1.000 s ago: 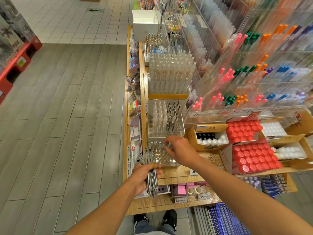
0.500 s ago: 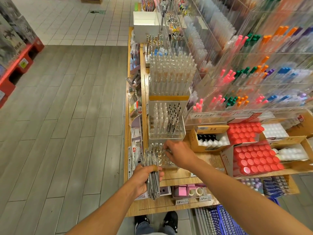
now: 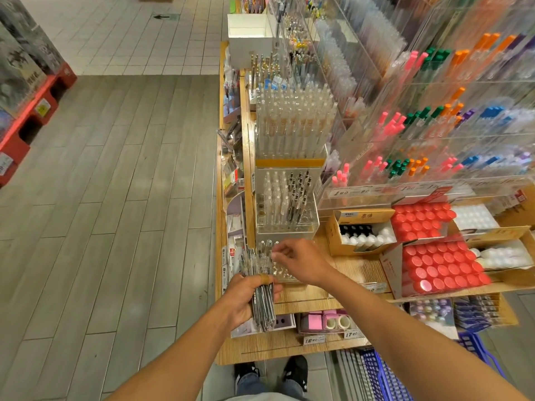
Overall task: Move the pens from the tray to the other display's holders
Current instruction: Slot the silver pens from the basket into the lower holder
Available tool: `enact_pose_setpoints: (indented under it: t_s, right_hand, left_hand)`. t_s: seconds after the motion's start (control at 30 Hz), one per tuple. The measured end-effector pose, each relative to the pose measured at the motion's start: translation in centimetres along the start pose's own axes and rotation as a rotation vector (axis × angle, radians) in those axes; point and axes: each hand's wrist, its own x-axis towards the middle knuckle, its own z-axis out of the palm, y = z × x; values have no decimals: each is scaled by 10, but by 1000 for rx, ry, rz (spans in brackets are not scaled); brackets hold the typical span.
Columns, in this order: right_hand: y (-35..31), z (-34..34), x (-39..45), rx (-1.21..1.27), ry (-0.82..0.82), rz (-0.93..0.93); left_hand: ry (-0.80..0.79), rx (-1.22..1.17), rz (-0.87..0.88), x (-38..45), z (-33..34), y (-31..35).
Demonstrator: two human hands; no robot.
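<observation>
Head | wood shelf (image 3: 333, 296) – grey plank floor (image 3: 115, 227) | hands: left (image 3: 246, 299) grips pens (image 3: 262, 302) – right (image 3: 301, 260) unclear

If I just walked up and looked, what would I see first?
Probably the left hand, low in the middle, gripping a fat bundle of pens held by a rubber band. Just above it the right hand reaches over a clear pen holder on the wooden shelf. To the right sit boxes of bright red caps, with rows of pink, green and orange pens above.
</observation>
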Motion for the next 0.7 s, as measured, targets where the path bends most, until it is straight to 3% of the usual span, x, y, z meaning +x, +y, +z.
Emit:
enact_pose_setpoints:
  t_s: [0.07,0.3,0.53,0.7]
  right_hand:
    - [-3,3,-1,147,-103,102]
    - [-7,-6,-3,367,-45,228]
    - [-19,-31,-8,189,88,-45]
    - [-16,-35,-3,-108,101,-204]
  left_hand:
    - [-27,2,3,-1,3,2]
    - [-51,-91,-10,-3,10,2]
    - [55,-71,6,2,2,7]
    - [108,2,19,4,-7,9]
